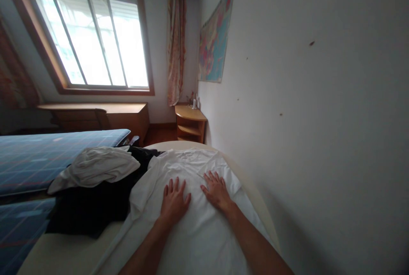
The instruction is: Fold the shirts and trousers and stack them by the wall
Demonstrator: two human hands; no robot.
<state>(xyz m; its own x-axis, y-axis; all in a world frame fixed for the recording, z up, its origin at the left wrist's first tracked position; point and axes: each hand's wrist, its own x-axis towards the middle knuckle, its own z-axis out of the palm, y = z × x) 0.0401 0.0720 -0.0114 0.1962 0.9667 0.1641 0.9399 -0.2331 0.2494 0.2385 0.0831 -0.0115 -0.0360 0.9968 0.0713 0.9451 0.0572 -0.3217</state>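
Observation:
A white T-shirt (204,232) lies spread out on a round cream table (73,253), its neck end away from me and its sleeves out to both sides. Some wrinkles run across its upper part. My left hand (175,200) rests palm down on the chest of the shirt, fingers spread. To the right of it, my right hand (215,190) also lies flat on the cloth with its fingers apart. Neither hand grips anything. The lower part of the shirt runs out of view beneath my forearms.
Left of the shirt, black clothing (92,209) lies heaped with a crumpled white garment (99,166) on top. A blue plaid mattress (57,153) is farther left. A white wall (319,160) stands close on the right. Behind are a corner shelf (191,113) and a wooden desk (128,111).

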